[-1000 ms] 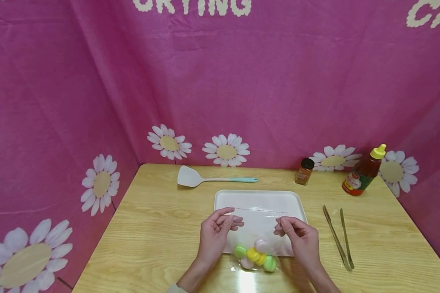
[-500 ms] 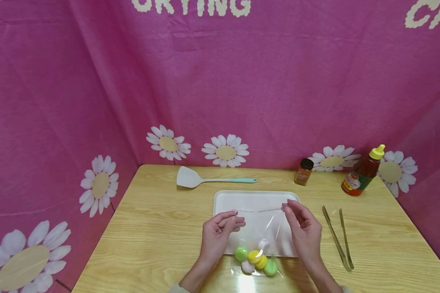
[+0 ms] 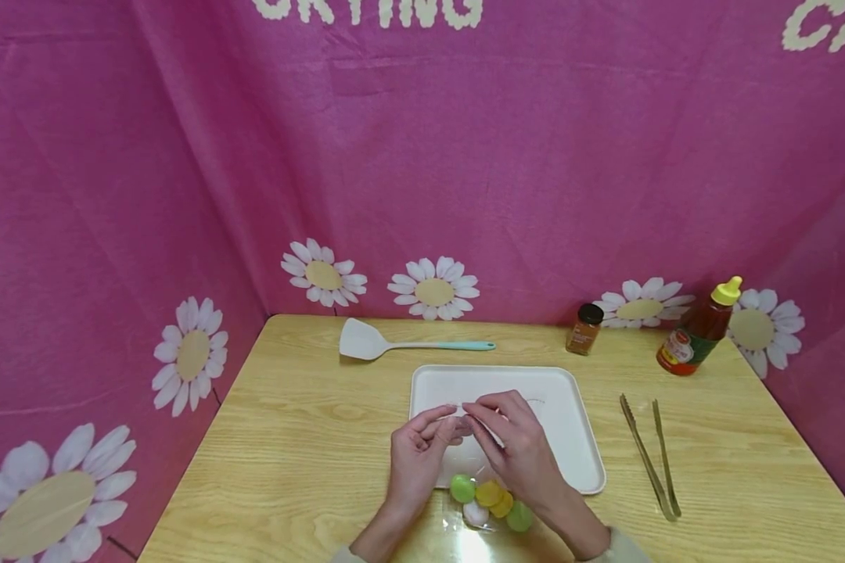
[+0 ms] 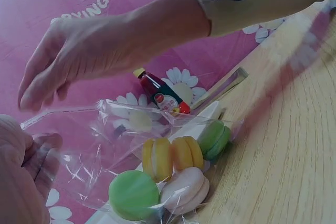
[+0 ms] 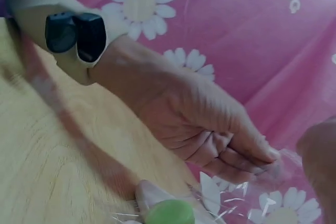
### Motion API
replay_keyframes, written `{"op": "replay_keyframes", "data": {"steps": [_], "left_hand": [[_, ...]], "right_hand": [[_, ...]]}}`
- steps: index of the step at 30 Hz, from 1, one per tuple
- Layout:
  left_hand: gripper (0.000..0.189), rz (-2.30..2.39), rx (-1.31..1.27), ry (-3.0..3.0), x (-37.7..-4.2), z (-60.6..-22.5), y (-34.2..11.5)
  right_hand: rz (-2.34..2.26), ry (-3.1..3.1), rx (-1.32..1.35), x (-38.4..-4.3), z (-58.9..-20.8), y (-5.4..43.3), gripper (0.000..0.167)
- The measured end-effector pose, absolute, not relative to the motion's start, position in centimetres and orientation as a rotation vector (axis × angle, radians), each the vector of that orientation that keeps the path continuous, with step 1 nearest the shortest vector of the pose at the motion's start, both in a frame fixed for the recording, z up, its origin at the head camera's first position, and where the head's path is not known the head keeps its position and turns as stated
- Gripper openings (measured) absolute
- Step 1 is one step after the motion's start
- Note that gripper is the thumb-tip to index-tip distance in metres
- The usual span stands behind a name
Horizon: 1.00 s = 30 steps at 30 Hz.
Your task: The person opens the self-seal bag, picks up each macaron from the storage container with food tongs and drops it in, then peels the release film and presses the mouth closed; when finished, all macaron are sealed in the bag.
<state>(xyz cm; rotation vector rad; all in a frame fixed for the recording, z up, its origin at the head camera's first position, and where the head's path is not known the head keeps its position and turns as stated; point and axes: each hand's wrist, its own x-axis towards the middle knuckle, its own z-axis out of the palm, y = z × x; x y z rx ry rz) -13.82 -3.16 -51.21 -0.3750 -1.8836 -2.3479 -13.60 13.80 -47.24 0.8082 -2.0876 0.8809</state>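
Note:
A clear plastic bag (image 4: 86,174) holds several macarons: green ones (image 4: 133,195), yellow ones (image 4: 157,159) and a pale pink one (image 4: 185,190). Its filled bottom lies at the front edge of the white tray (image 3: 577,430), and its upper part is raised. My left hand (image 3: 414,457) pinches the bag's upper left corner between thumb and fingers. Right beside those fingertips, my right hand (image 3: 524,450) has its thumb and forefinger together at the bag's top edge; its fingertips are partly hidden. Part of the bag lies behind my right hand in the head view.
Behind the tray lies a white spatula (image 3: 366,341) with a mint handle. A spice jar (image 3: 584,332) and a red sauce bottle (image 3: 693,332) stand at the back right. Metal tongs (image 3: 651,457) lie to the tray's right. Pink cloth (image 3: 465,156) hangs around the wooden table.
My right hand first went right along the bag's top edge, then came back left to my left fingertips. My left hand has barely moved and keeps its hold.

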Motion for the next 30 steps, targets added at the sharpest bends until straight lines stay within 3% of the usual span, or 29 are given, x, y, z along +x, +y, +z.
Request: {"op": "replay_keyframes", "data": {"steps": [9,17,21,26,30], "left_hand": [[0.024,-2.297,-0.392,-1.898,-13.5,-51.1,-3.1],[0.027,-2.238,-0.38,-1.958,-13.1,-50.6,-3.3],[0.026,-2.226,-0.399,-1.976,-12.9,-50.4,-3.3],[0.026,-2.23,-0.437,-1.973,-12.9,-50.4,-3.3],[0.026,-2.235,-0.45,-1.969,-12.8,-50.4,-3.3]], "right_hand": [[0.703,-2.216,0.865,-14.9,-47.9,13.3,0.025],[0.458,-2.15,1.029,-15.5,-47.3,13.6,0.022],[0.351,-2.133,1.068,-15.7,-47.0,13.8,0.011],[0.381,-2.125,1.047,-16.0,-46.8,13.9,0.029],[0.461,-2.129,1.02,-16.2,-46.8,13.9,0.029]]}}
